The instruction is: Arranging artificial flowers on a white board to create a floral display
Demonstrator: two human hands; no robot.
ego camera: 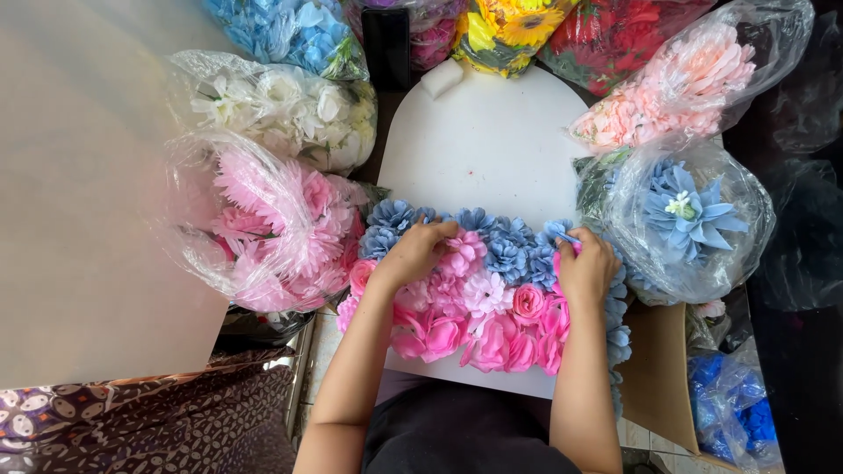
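Note:
A white arch-shaped foam board [483, 140] lies in front of me, its near part covered with pink artificial flowers [479, 320] edged by a row of blue ones [505, 250]. My left hand [414, 254] rests on that blue row at the left, fingers curled onto a blue bloom. At the right end, my right hand [584, 268] pinches a blue flower [559, 233] against the board. A small white foam block [442, 77] sits at the board's top edge.
Plastic bags of artificial flowers ring the board: pink [272, 233] and white [290, 110] at left, blue [285, 31], yellow [509, 26] and red [615, 35] at the back, pale pink [676, 88] and light blue [685, 211] at right. A big pale sheet [79, 193] lies left.

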